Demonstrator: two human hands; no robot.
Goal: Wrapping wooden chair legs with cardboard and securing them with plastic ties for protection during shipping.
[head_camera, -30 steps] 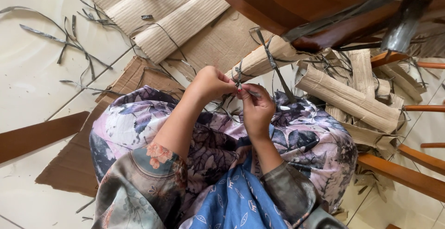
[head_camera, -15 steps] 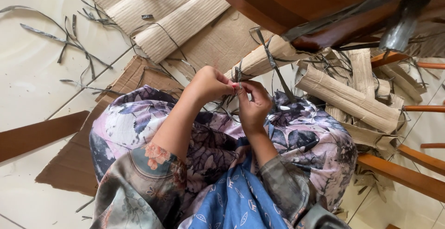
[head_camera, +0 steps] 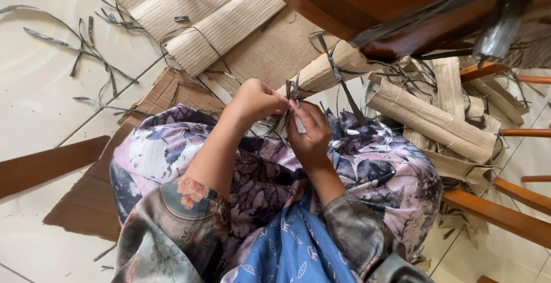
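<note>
Pale tiled floor [head_camera: 40, 116] fills the left half of the frame, with flattened brown cardboard sheets [head_camera: 270, 53] spread across the upper centre and running down under the seated person

Dark wooden chair frame [head_camera: 367, 8] looms at upper right; lighter wooden rungs [head_camera: 505, 217] cross the right edge

Floral skirt [head_camera: 373, 174] covers the lap through the lower centre; blue patterned cloth [head_camera: 293, 248] hangs at bottom centre

Rolled corrugated cardboard bundles [head_camera: 430, 119] piled at centre right, tied round with thin strips; one more roll [head_camera: 330, 71] lies just above the hands

Brown wooden plank [head_camera: 51, 165] lies on the floor at left edge, well apart from the hands

Loose grey strips [head_camera: 86, 51] scattered on the tiles at upper left

Left hand [head_camera: 258, 100], centre frame, fingers curled tight and pinched on the thin grey strips [head_camera: 294, 91]

Right hand [head_camera: 310, 134], just beside and touching the left, fingers bent, thumb and forefinger nipping the same strips from below

The held strips stand up between the two hands, at centre frame, over the lap; their ends poke up against the roll behind, and whether they touch it cannot be told
</note>
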